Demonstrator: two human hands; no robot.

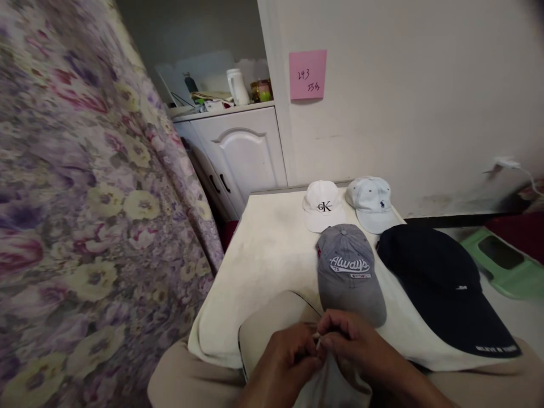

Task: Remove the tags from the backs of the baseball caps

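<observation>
At the near edge of the cloth-covered table, my left hand [291, 357] and my right hand [352, 340] meet with fingers pinched together. Between the fingertips is a small, pale strap-like bit of a beige cap [272, 320], whose rounded, dark-edged part extends beyond my left hand. Part of the cap hides behind my hands. Just past my right hand lies a grey cap [346, 269] with white "Always" lettering. To its right, a large dark navy cap [433, 283] points its brim toward me.
A white cap [323, 204] with CK letters and a pale blue cap [372, 198] sit at the table's [263, 238] far side. A floral curtain [93, 226] hangs at left. A green stool [505, 263] stands at right, and a cabinet [246, 147] behind.
</observation>
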